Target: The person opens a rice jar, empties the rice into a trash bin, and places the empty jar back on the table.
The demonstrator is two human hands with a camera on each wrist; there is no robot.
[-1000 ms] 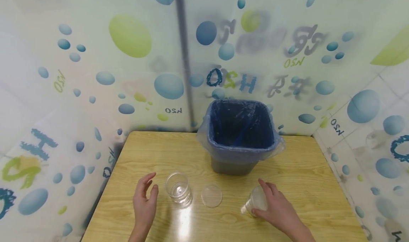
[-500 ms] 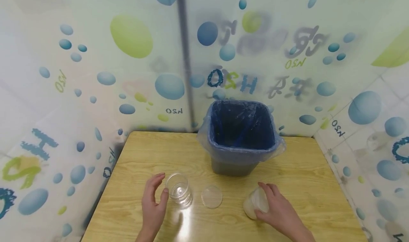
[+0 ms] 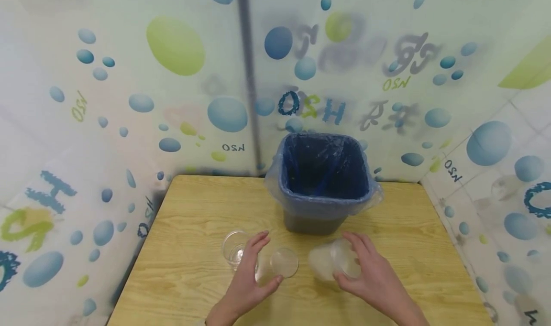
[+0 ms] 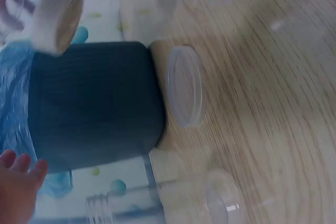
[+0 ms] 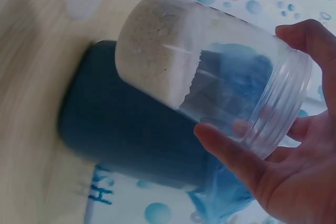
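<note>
My right hand (image 3: 374, 278) grips a clear screw-neck jar (image 5: 239, 72) near its rim, thumb on one side and fingers on the other. Pale, flour-like grains (image 5: 157, 51) fill the bottom of the jar, which is tilted and blurred in the head view. My left hand (image 3: 249, 283) is over the table with fingers spread and slightly bent, holding nothing. Beside it on the table lies a round clear lid (image 3: 285, 263). An upright, see-through second jar (image 3: 232, 249) with no lid stands just left of that hand, partly hidden by it.
A grey bin (image 3: 316, 223) lined with a blue plastic bag (image 3: 327, 206) stands at the back of the wooden table (image 3: 206, 206), behind the lid. A bubble-patterned curtain (image 3: 181, 92) hangs around the table's back and sides.
The right hand's jar has been raised and swung left, its base now toward the middle. My left hand has moved right, past the second jar to the lid.
</note>
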